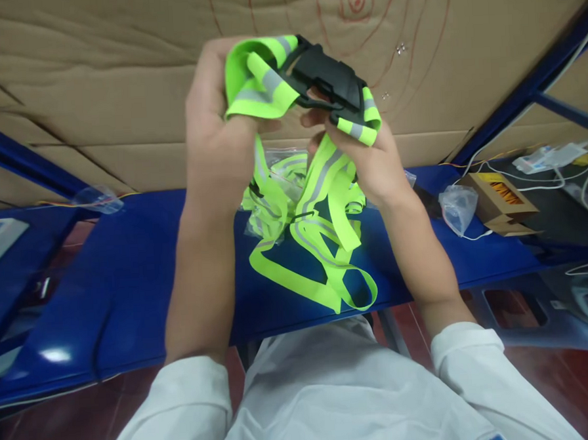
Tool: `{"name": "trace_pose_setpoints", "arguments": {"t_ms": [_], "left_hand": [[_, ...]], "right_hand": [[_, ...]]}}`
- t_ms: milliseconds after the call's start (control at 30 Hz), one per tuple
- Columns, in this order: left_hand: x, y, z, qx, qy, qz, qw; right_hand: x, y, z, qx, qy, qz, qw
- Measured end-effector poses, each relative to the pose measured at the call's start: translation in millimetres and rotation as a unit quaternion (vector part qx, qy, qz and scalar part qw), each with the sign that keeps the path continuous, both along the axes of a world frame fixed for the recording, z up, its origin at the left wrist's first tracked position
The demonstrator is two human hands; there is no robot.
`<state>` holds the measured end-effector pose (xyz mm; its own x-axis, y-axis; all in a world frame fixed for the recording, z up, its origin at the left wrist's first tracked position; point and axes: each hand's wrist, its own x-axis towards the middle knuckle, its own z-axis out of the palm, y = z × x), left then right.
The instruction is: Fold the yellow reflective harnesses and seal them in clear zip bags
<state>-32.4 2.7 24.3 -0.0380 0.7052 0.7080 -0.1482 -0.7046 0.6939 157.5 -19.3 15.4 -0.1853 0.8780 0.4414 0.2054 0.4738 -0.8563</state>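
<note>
Up in front of me, both hands hold a neon-yellow reflective strap (262, 84) with a grey stripe, joined by a black plastic side-release buckle (328, 77). My left hand (219, 106) is closed round the strap loop on the buckle's left side. Below the buckle's right end, my right hand (364, 154) grips the strap where it folds through; some of its fingers are hidden behind. The two buckle halves look joined. From the hands the strap hangs down to loose loops (297, 285) on the blue table (143, 267). Behind them lie more neon straps (274, 211), partly in clear plastic bags.
A cardboard sheet (119, 78) with red curved lines stands behind the table. On the right are a small open cardboard box (500, 202), a clear plastic bag (458, 208) and white cables (528, 178). A clear plastic cup (98, 199) lies at the back left.
</note>
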Motion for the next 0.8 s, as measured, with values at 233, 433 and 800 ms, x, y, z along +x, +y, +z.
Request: {"name": "trace_pose_setpoints", "arguments": {"t_ms": [233,433,800], "left_hand": [[-5.3,21.6,-17.6,0.024,0.108,-0.02,0.994],[-4.3,16.0,-20.3,-0.085,0.081,-0.21,0.971],[-2.6,3.8,-8.8,-0.111,0.117,-0.261,0.952]], "right_hand": [[2.5,7.6,-4.2,0.001,0.018,0.046,0.999],[12.9,20.2,-13.9,0.006,0.029,0.1,0.994],[12.8,13.1,-5.1,-0.081,0.139,0.212,0.964]]}}
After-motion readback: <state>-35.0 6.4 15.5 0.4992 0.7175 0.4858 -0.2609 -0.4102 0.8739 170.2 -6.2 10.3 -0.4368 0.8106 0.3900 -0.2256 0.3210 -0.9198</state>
